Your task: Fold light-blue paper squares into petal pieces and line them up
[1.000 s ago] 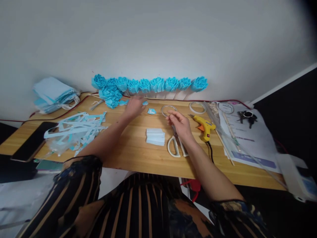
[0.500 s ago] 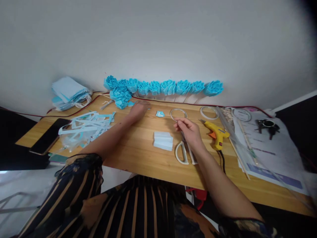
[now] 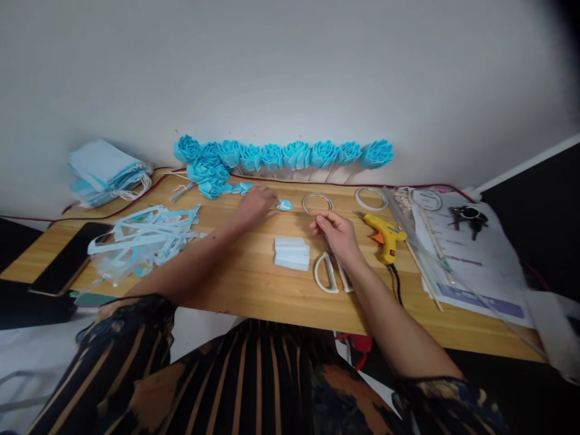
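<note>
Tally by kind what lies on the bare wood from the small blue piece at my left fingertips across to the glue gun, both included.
Small blue piece: 1
White folded stack: 1
Scissors: 1
Rings: 2
Glue gun: 1
Total: 6

My desk (image 3: 254,284) is smooth, glossy wood; the blue scrap (image 3: 284,205) looks like soft matt cloth; the glue gun (image 3: 383,232) is shiny plastic

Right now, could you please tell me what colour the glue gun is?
Glue gun: yellow, orange nozzle; head view.
</note>
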A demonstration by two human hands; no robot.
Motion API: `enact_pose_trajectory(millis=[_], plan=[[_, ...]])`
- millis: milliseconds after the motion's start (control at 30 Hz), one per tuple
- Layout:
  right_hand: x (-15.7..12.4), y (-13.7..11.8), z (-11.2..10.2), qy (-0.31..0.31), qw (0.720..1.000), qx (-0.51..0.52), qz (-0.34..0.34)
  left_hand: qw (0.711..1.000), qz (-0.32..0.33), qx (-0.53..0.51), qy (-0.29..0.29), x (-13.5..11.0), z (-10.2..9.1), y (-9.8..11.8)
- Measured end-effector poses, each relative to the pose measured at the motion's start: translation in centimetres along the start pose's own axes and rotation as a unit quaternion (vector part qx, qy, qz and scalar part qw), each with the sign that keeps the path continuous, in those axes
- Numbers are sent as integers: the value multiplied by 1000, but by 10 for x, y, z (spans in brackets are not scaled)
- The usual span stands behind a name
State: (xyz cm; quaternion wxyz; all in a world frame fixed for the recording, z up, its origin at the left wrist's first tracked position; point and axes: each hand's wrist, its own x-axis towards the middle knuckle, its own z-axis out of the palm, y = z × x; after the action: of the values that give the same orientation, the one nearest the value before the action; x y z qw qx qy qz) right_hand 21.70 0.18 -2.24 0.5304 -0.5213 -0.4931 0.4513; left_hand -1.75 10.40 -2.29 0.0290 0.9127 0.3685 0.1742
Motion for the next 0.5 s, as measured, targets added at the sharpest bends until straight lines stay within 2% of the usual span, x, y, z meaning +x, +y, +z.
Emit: enact_pose_trajectory(millis=[133,233,333,400,433,500], plan=[[1,1,0,6,1000,1,0,999,-7,39,-16,6,16,3],[2,1,0,6,1000,0,2,999,-28,16,4,10,19,2],[1,1,-1,5,1000,2,3,992,-103,-51,52,16,14,-1],[1,1,-1,4,1000,2,1,967,-205,-131,80,20,9,-6],[0,0,-1,3,1000,1,0,944,-262,-183,82,21,6,-9],[0,0,-1,1,1000,-1,-1,888,-348,-296,51,21,1,-18]])
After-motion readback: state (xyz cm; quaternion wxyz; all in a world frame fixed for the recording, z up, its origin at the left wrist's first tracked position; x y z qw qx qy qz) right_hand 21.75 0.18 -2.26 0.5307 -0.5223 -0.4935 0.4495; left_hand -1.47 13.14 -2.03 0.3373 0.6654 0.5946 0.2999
